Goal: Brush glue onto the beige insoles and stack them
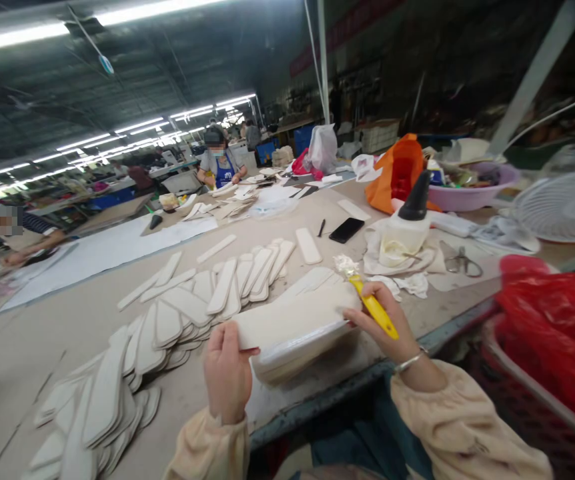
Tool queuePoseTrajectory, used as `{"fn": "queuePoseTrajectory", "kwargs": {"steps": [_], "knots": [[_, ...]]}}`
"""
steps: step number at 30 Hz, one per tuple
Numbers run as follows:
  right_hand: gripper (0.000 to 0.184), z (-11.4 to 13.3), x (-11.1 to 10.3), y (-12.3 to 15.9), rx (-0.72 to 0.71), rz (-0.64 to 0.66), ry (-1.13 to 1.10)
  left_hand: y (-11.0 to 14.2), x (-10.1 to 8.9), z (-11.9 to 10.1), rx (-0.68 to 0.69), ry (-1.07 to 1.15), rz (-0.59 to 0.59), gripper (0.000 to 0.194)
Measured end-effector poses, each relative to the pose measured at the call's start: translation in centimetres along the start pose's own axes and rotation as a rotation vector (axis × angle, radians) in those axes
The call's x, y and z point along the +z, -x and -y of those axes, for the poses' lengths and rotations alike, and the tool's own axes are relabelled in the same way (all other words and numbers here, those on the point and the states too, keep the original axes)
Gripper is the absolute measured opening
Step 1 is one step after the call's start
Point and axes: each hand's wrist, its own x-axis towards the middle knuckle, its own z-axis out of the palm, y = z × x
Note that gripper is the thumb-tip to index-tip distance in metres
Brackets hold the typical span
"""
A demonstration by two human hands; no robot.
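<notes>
My left hand [226, 373] is closed on the near end of a long cream insole piece [295, 319], thumb on top. The piece lies across a small stack of similar pieces [292, 357] at the table's front edge. My right hand [385, 325] grips a yellow-handled brush [375, 308]; its glue-caked bristles [345, 265] rise just past the far end of the piece. A white glue bottle with a black nozzle [408, 223] stands on stained rags beyond the brush.
Rows of overlapping cream pieces [167, 320] cover the table [42, 333] to the left. A black phone [346, 230], scissors [460, 261], a pink basin [472, 193], an orange bag [397, 170] and a white fan [565, 203] lie right. A red-lined basket [552, 333] stands nearby. Other people work at far tables.
</notes>
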Motion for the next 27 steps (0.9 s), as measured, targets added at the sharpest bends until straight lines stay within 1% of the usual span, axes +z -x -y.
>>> {"fn": "queuePoseTrajectory", "kwargs": {"steps": [1,3,6,9,11,15,19,22,27], "knots": [[0.041,-0.1,0.0,0.0,0.019,-0.035,0.024,0.1,-0.1,0.3,-0.004,-0.016,0.014,0.031],[0.040,-0.4,-0.2,-0.2,0.028,-0.121,0.065,0.2,-0.6,0.7,0.007,-0.096,0.086,0.031],[0.034,-1.0,-0.5,-0.5,-0.017,-0.203,0.210,0.1,-2.0,0.9,0.048,-0.289,0.204,0.032],[0.028,-1.2,-0.6,-0.5,-0.104,-0.197,0.486,-0.2,-2.8,1.1,0.091,-0.440,0.285,0.030],[0.025,-1.3,-0.5,-0.3,-0.154,-0.178,0.607,-0.5,-2.9,1.5,0.121,-0.517,0.318,0.030],[0.022,-1.7,-0.4,-0.2,-0.186,-0.146,0.695,-0.6,-2.5,2.5,0.160,-0.614,0.354,0.032],[0.022,-2.4,-0.5,-0.4,-0.229,-0.127,0.779,-0.4,-2.2,3.4,0.165,-0.662,0.361,0.031],[0.022,-2.7,-0.5,-0.4,-0.251,-0.108,0.833,-0.4,-2.2,3.8,0.156,-0.666,0.358,0.030],[0.022,-3.0,-0.5,-0.2,-0.250,-0.096,0.908,-0.5,-2.1,4.0,0.114,-0.628,0.344,0.030]]}}
